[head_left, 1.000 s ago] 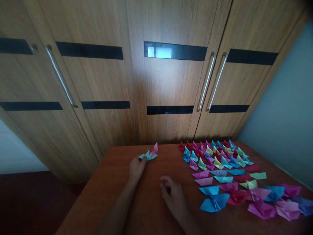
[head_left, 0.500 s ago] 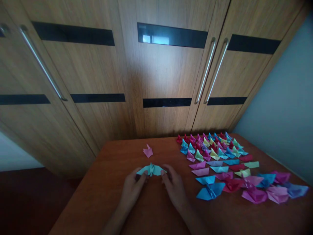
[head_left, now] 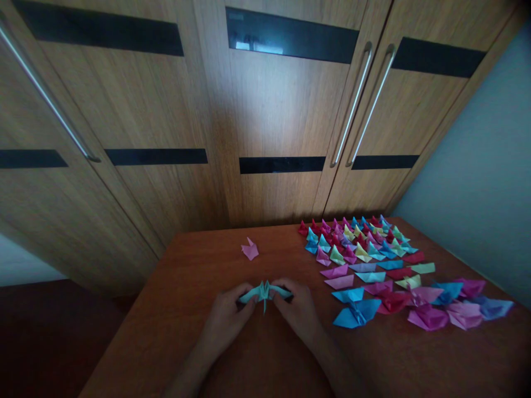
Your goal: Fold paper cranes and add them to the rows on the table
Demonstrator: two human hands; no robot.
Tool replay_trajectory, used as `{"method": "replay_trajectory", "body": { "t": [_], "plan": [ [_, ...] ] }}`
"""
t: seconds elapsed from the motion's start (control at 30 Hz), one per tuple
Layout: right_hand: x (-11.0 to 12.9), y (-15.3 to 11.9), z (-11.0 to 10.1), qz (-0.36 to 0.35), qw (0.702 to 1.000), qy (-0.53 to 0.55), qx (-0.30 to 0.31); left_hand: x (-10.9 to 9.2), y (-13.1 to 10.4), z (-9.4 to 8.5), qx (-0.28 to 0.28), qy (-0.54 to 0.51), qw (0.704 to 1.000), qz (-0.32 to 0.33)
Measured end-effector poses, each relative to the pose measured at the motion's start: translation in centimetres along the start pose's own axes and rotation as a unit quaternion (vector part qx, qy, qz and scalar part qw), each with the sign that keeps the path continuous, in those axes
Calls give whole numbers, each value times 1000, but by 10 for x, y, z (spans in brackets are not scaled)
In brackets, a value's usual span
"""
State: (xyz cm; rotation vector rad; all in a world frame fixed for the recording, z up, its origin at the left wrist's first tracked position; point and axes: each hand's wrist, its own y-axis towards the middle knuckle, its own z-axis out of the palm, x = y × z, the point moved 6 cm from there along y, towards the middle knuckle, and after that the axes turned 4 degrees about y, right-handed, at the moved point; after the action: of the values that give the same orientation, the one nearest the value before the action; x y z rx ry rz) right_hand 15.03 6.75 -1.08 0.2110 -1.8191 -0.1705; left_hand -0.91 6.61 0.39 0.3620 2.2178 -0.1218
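Observation:
A mint-green folded paper crane [head_left: 264, 293] is held between my two hands over the brown table. My left hand [head_left: 230, 309] pinches its left wing between thumb and fingers. The right wing is pinched the same way by my right hand [head_left: 297, 307]. The crane's narrow middle part shows between my thumbs, with a thin point hanging down toward me. Beyond it, a small pink paper crane [head_left: 250, 249] sits on the table.
On the right side of the table [head_left: 166, 287] stand rows of small folded cranes [head_left: 363, 252] in many colours. Nearer are larger cranes with spread wings, one of them blue [head_left: 357, 314]. Wooden wardrobe doors [head_left: 282, 110] rise behind the table, beside a pale wall [head_left: 477, 166].
The mint-green crane has tilted, so its thin point now hangs down toward me. Both hands have moved slightly right and closer around its middle. The camera view has shifted a little.

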Motion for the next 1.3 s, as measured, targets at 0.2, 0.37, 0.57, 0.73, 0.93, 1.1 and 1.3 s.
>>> {"method": "replay_trajectory", "body": {
  "t": [0.2,0.37,0.57,0.73,0.93,1.1,1.3],
  "plan": [
    [11,-4,8,-36,996,-31,70,-2,-2,6,33,34,999,18],
    [0,-4,7,38,987,66,138,-6,-3,6,65,-90,994,6],
    [-4,-8,5,130,938,278,160,-1,-4,10,94,-284,953,-54],
    [-7,-11,11,160,905,369,141,2,-7,15,79,-358,928,-73],
    [-9,-13,15,180,874,430,136,1,-9,20,78,-454,883,-92],
    [-9,-14,15,189,862,451,133,-1,-10,24,76,-507,853,-100],
    [-12,-17,17,197,825,512,131,-3,-13,26,89,-521,843,-98]
  ]
}}
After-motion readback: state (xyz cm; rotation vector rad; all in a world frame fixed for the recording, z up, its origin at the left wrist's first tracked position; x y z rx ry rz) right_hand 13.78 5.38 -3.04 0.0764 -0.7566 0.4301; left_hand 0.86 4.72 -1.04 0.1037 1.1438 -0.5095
